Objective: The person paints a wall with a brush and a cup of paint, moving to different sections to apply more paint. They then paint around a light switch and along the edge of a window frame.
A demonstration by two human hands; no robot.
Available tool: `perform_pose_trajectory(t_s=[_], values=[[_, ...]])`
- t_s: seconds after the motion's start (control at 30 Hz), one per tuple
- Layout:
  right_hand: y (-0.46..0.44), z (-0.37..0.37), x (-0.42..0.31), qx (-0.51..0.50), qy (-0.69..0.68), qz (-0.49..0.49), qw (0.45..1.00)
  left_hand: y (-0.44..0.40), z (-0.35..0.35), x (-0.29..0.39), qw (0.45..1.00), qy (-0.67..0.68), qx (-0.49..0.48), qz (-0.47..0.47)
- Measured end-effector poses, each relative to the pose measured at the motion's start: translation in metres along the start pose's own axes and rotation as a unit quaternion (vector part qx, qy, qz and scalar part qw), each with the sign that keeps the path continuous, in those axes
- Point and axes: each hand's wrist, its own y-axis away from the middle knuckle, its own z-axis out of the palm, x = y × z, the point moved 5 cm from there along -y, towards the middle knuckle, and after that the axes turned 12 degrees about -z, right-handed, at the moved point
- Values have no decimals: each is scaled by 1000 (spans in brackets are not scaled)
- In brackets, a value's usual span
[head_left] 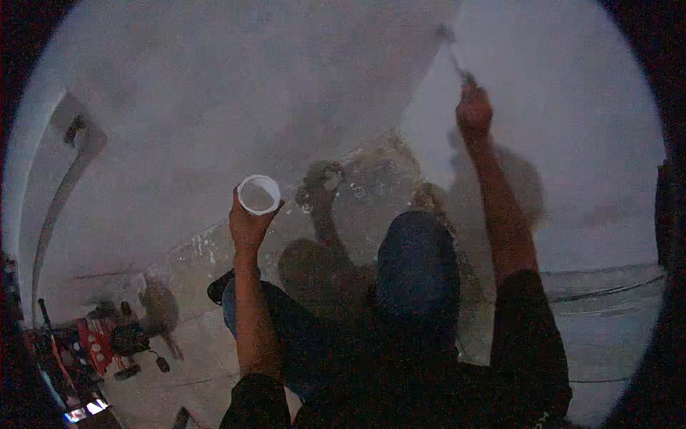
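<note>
A white round cup (259,194) is held upright in my left hand (249,225), its open top facing the camera; its contents are too dim to make out. Higher up and to the right, my right hand (474,114) is closed around a thin tool (457,63), perhaps a brush, whose blurred tip reaches up to the wall (564,93) near the corner. Both arms are stretched forward, well apart from each other.
My bent knees in blue jeans (418,272) are between my arms. White spots mark the floor (207,325) along the wall's base. A red and black object (96,347) stands at the lower left. Shadows fall on the wall.
</note>
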Motion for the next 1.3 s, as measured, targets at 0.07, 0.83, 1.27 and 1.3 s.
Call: perform_pose_trajectory(t_s=[0.07, 0.83, 1.27, 1.3], values=[[55, 61, -26, 0, 63, -160, 985, 0, 0, 2, 999, 30, -13, 7], [39, -97, -302, -277, -627, 205, 698, -37, 22, -47, 984, 11, -149, 93], [35, -105, -388, -270, -552, -67, 786, -36, 32, -35, 958, 111, -204, 167], [33, -105, -390, -270, -551, -64, 787, -35, 31, -31, 957, 111, -208, 168]])
